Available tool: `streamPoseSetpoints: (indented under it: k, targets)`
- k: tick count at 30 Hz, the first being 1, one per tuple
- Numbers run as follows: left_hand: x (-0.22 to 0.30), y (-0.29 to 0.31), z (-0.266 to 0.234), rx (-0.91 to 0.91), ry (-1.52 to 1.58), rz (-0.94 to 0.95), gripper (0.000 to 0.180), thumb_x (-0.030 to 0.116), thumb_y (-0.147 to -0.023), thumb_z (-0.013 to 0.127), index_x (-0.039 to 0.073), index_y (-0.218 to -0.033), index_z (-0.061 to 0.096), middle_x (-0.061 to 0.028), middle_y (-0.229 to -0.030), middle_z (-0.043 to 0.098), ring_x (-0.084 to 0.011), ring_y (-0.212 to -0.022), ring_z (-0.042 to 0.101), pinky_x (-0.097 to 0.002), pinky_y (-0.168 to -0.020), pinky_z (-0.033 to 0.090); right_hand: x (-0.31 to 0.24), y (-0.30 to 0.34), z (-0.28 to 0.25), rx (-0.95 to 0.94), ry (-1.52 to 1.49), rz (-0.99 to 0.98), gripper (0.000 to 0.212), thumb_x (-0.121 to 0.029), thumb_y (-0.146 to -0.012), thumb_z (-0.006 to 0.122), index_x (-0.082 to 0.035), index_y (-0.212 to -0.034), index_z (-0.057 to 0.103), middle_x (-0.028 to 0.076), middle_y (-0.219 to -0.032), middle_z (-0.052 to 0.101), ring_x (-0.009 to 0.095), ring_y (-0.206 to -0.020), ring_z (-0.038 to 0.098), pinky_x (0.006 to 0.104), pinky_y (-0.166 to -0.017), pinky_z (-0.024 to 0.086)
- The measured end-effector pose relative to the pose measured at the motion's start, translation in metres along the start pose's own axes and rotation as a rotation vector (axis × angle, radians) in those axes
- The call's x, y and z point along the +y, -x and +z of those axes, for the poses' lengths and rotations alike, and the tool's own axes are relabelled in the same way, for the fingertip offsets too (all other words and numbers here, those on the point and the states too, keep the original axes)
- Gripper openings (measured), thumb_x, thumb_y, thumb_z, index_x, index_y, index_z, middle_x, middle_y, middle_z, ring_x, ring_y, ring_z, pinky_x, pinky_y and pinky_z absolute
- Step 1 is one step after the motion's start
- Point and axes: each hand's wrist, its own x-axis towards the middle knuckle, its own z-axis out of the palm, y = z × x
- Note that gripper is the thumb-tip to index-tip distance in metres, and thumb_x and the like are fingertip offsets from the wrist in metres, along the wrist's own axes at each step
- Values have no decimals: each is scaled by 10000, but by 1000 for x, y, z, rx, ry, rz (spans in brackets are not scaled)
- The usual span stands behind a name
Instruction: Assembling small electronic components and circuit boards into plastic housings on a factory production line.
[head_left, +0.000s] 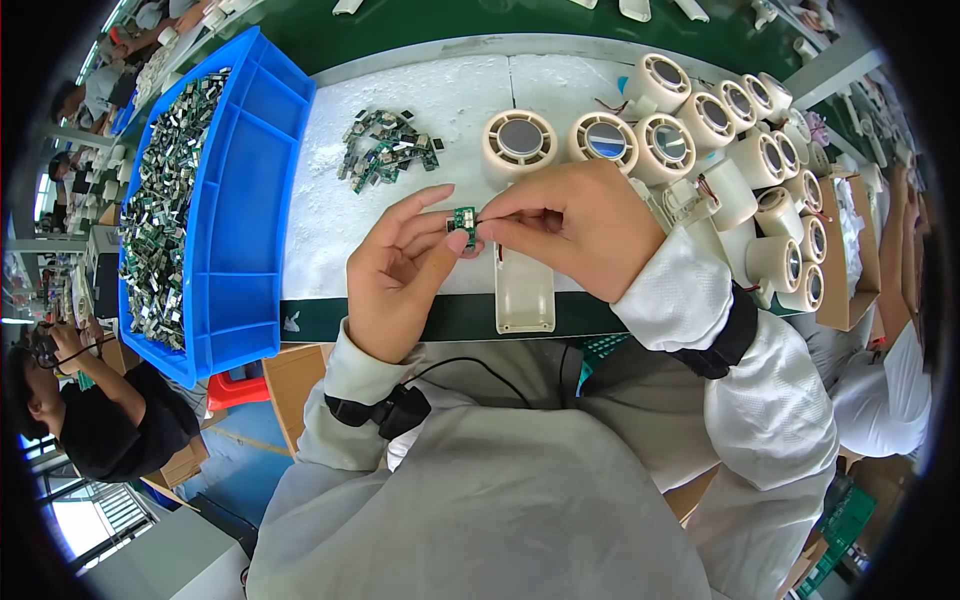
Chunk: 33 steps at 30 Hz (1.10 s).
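Green circuit board [463, 222] mid-frame — clamped in the left hand [396, 262].
The right hand's [580, 222] fingertips meet at its right edge, any catch too small to tell — a light edge grip should suit. Below, that hand partly covers a cream handle [525, 298]; beyond, round housings [706, 117] crowd upper right.

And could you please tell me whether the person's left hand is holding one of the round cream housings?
No, the left hand holds a small green circuit board, with the right hand close beside it.
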Motion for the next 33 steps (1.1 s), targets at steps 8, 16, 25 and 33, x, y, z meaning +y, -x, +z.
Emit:
streamPoseSetpoints:
  k: [8, 16, 25, 33]
  targets:
    - [-10, 5, 1, -3, -111, 130, 257, -77, -934, 615, -61, -1188, 645, -161, -1148, 684, -175, -1004, 668, -293, -893, 535, -1, 5, -6, -49, 22, -25, 119, -121, -870, 716, -26, -935, 745, 74, -720, 667, 153, -569, 569, 277, -543, 453]
    - [-10, 6, -20, -167, -15, 47, 266, -100, -923, 609, -32, -1173, 669, -192, -1115, 681, -233, -957, 690, -328, -854, 564, -6, 6, -7, -71, -47, -28, 136, -141, -831, 766, -39, -916, 737, 58, -653, 599, 152, -537, 515, 286, -513, 412]
    - [-8, 4, -19, -283, 49, 32, 284, -113, -923, 594, -12, -1174, 677, -202, -1091, 672, -257, -950, 692, -348, -842, 575, -7, 11, -7, -75, -132, 64, 121, -135, -814, 802, -47, -854, 729, 17, -612, 568, 90, -524, 474, 260, -491, 368]
    - [-7, 0, -15, -218, 70, 3, 282, -96, -929, 600, -45, -1200, 657, -193, -1112, 668, -248, -972, 687, -349, -865, 573, -13, 10, -4, 20, -93, 53, 105, -106, -820, 800, -46, -866, 727, -18, -610, 571, 67, -534, 484, 224, -497, 372]
